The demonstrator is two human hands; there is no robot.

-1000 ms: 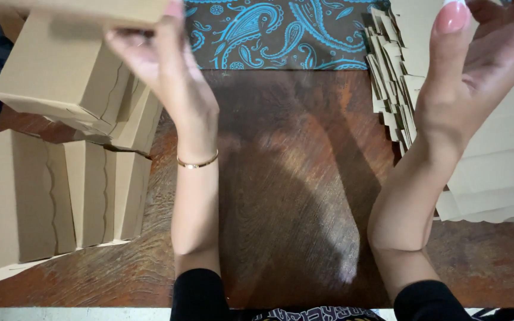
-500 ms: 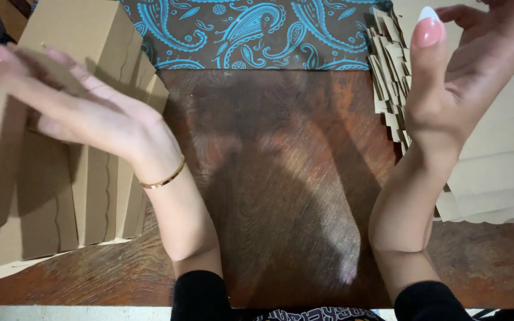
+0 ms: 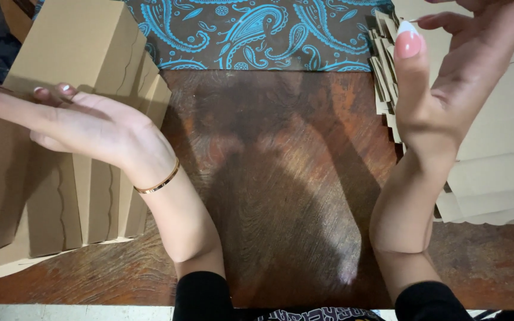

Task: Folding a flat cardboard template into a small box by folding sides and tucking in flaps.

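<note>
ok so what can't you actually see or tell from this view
- Right hand, head view: its fingertips run off the top edge, so any hold on the flat cardboard sheets is unclear.
- Left hand, head view: its fingertips are cut off by the left edge, over the folded boxes.
- Folded boxes: the hand and forearm cover part of the row.
- Patterned cloth: cropped at the top edge.

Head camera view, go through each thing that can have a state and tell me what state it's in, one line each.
Left hand: open, flat, laid against the folded boxes.
Right hand: raised, fingers loose, holding nothing visible.
Folded boxes: assembled, closed, stacked at the left.
Flat cardboard blanks: unfolded, piled fanned out at the right.
Bracelet: on the left wrist.
Wooden table: bare in the middle.
Paisley cloth: spread flat.
</note>
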